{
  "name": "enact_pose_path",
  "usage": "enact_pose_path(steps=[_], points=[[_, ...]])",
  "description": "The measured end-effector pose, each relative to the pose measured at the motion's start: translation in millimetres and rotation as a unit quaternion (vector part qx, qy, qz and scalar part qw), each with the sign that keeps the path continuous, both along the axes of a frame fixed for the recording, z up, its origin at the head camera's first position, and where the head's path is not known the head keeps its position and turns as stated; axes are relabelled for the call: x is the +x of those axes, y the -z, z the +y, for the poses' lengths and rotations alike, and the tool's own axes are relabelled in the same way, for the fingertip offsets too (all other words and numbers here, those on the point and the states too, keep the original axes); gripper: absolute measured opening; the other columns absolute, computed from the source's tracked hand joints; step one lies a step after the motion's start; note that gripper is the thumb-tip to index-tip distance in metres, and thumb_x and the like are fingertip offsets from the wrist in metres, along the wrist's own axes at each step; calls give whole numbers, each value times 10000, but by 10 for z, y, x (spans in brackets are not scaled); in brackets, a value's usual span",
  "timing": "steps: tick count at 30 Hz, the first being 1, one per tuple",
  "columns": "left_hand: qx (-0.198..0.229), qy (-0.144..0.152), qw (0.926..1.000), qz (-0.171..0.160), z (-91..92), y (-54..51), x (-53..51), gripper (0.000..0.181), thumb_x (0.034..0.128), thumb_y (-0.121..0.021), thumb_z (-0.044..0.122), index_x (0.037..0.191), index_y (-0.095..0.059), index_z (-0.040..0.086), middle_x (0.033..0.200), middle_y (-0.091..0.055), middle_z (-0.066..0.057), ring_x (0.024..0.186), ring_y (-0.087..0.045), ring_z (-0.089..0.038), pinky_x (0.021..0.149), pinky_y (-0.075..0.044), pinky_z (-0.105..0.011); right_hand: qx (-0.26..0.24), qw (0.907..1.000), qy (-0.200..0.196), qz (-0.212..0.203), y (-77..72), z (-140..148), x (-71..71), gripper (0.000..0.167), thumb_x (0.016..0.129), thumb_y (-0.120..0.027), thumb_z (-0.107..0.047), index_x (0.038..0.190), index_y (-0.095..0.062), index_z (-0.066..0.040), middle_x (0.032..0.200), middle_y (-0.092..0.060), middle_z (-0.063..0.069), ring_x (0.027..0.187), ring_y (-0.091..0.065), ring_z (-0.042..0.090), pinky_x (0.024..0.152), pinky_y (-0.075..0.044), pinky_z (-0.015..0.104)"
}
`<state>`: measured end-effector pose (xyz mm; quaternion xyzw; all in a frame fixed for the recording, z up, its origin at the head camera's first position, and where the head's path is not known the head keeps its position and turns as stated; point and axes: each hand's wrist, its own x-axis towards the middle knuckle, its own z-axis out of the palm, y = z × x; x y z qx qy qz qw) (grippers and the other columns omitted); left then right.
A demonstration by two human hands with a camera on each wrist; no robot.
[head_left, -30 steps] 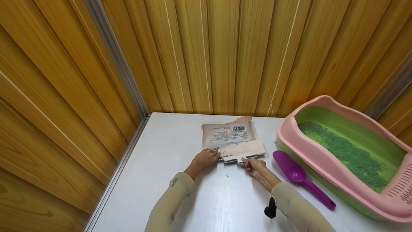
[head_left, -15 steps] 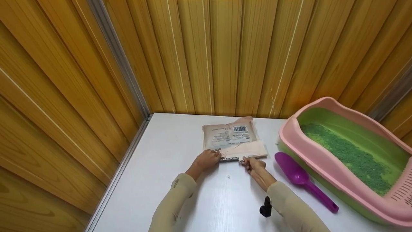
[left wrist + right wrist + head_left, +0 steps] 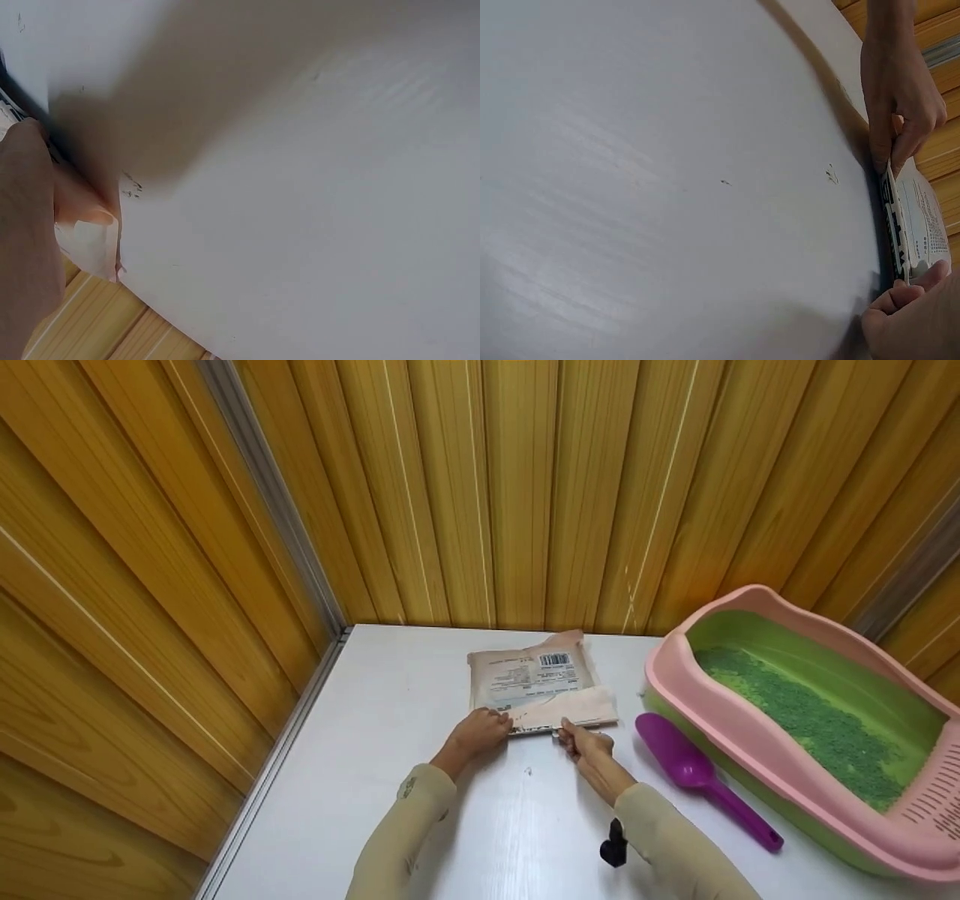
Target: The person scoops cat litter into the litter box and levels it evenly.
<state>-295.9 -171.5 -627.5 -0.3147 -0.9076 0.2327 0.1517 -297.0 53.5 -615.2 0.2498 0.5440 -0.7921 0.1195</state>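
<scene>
A pale pink printed bag (image 3: 532,671) lies on the white table, its near end folded over into a flap (image 3: 574,706). My left hand (image 3: 480,731) grips the left end of that folded edge; in the right wrist view its thumb and fingers pinch the fold. My right hand (image 3: 589,742), fingers curled, pinches a silver metal clip (image 3: 556,733) at the middle of the folded edge. Only a small part of the clip shows, and how far it sits over the fold cannot be told. Dark print shows along the fold in the right wrist view.
To the right lies a purple scoop (image 3: 690,765), beside a pink-rimmed green litter tray (image 3: 705,701) holding green granules. Wood-panelled walls (image 3: 517,495) stand behind and to the left. A few small specks (image 3: 528,771) lie on the table (image 3: 375,697).
The clip's wide metal bar, in plain sight in front of the fold a second ago, is now mostly hidden at the folded edge. The left hand keeps its grip; scoop and tray stay put.
</scene>
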Motion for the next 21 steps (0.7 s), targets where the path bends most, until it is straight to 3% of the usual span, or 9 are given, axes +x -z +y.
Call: enact_pose_path(steps=[7, 13, 16, 18, 19, 21], points=[[635, -192, 9975, -227, 12, 15, -68, 146, 986, -616, 270, 962, -723, 173, 860, -742, 42, 722, -696, -150, 694, -523, -287, -6, 9998, -219, 12, -21, 48, -21, 188, 927, -680, 14, 743, -715, 1, 583, -698, 24, 484, -559, 42, 510, -462, 165], [800, -507, 9946, -421, 39, -12, -140, 209, 952, -614, 339, 974, -717, 158, 879, -740, 18, 771, -700, -187, 830, -521, -335, 671, 9976, -16, 149, -126, 102, -145, 68, 908, -543, 50, 894, -601, 18, 612, -582, -26, 548, -511, 44, 546, -456, 159], [796, -690, 9931, -515, 45, -38, -180, 224, 953, -601, 339, 979, -719, 150, 892, -736, 5, 810, -706, -202, 910, -507, -362, 974, 9952, -79, 67, -212, 146, -221, 192, 911, -523, 13, 1099, -551, 37, 830, -576, 41, 740, -541, 117, 728, -518, 218], [810, -795, 9917, -599, 37, -58, -204, 214, 957, -605, 320, 980, -725, 144, 896, -739, -2, 821, -710, -210, 939, -503, -374, 1007, 9937, -488, -8, -278, 181, -280, 369, 933, -505, -29, 1281, -489, 92, 1126, -599, 181, 1016, -572, 209, 933, -508, 290], [846, -856, 9904, -680, 34, -70, -218, 207, 960, -610, 306, 982, -732, 140, 900, -743, -7, 819, -711, -214, 944, -505, -379, 943, 9921, -824, -14, -318, 201, -312, 487, 952, -498, -56, 1409, -418, 94, 1323, -538, 255, 1201, -543, 270, 1064, -458, 332], [1069, -1045, 9841, -963, 38, -108, -255, 188, 956, -635, 288, 988, -746, 140, 901, -749, -9, 789, -690, -206, 947, -505, -390, 878, 9837, -1568, 39, -413, 249, -392, 655, 992, -490, -118, 1556, -225, 85, 1621, -254, 311, 1497, -320, 367, 1233, -287, 407]])
